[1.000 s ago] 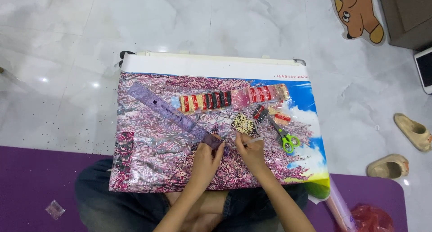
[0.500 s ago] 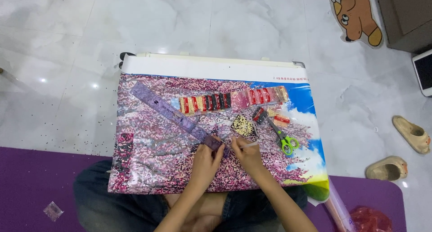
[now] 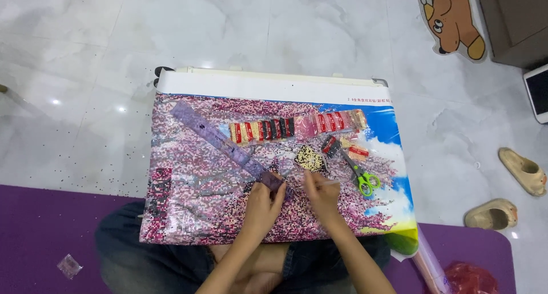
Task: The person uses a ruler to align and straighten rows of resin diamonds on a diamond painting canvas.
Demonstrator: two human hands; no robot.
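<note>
Canvas point(image 3: 188, 214): flat rectangular sheet, pink blossom picture with blue sky at the right, grainy beaded surface; lies on a white board point(image 3: 274, 83) across the seated person's lap.

Ruler point(image 3: 222, 143): long translucent purple strip, laid diagonally on the canvas, its lower end under the left hand.

Left hand point(image 3: 261, 205): fingers clenched on the ruler's lower end, pressing it to the canvas. Position much as half a second ago.

Right hand point(image 3: 322, 194): fingers pinched on a thin pale pen point(image 3: 331, 181). Has moved left from the bead tray toward the ruler's end since a second ago; judged, a bead has been picked up and is being carried to the canvas.

Tray point(image 3: 310, 157): small, dark, filled with pale speckled beads, just above the right hand.

Packets point(image 3: 285, 128): row of small clear bags, red, dark and cream.

Scissors point(image 3: 365, 179): green handles, right of the tray.

Floor point(image 3: 85, 100): glossy white marble, scattered with tiny dark specks.
</note>
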